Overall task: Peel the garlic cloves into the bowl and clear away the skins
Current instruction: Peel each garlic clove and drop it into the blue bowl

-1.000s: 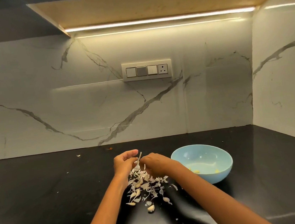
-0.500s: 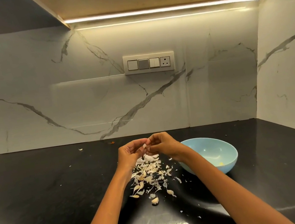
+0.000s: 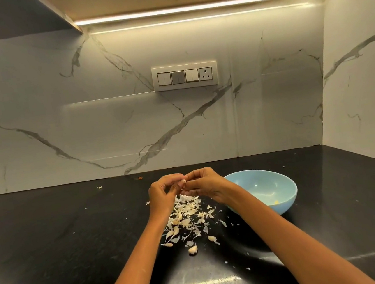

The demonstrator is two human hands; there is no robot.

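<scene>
A small garlic clove [image 3: 183, 181] is pinched between the fingertips of my left hand [image 3: 163, 193] and my right hand [image 3: 204, 183], raised above the black counter. Under the hands lies a scatter of pale garlic skins [image 3: 188, 215] mixed with a few unpeeled cloves; one clove [image 3: 192, 249] lies alone nearest me. A light blue bowl [image 3: 278, 178] stands right of my right wrist, with a small yellowish piece [image 3: 276, 202] inside. My right forearm hides part of the bowl's left side.
The black counter [image 3: 52, 241] meets a white marble wall behind and another on the right. A stray skin flake [image 3: 99, 187] lies far left near the back wall. A switch plate [image 3: 184, 76] sits on the wall.
Both hands rose from the skin pile and came together, and they now hold a clove between the fingertips. The camera view tilted slightly.
</scene>
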